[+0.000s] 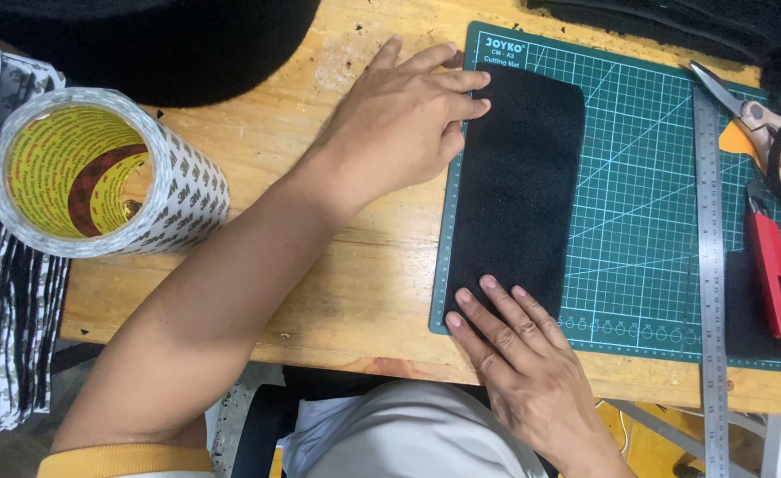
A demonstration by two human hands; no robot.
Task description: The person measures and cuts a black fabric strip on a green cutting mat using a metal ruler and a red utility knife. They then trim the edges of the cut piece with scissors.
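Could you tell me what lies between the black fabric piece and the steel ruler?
In the head view, only bare green cutting mat lies between black fabric piece and steel ruler.

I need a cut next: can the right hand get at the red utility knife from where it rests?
Probably yes. The right hand rests on the black fabric piece, and the red utility knife lies apart to its right on the cutting mat; only the flat steel ruler lies between.

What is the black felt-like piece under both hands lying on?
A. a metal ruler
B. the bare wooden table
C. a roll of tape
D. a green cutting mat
D: the black piece lies flat on the green cutting mat, with the left hand and right hand pressing its ends.
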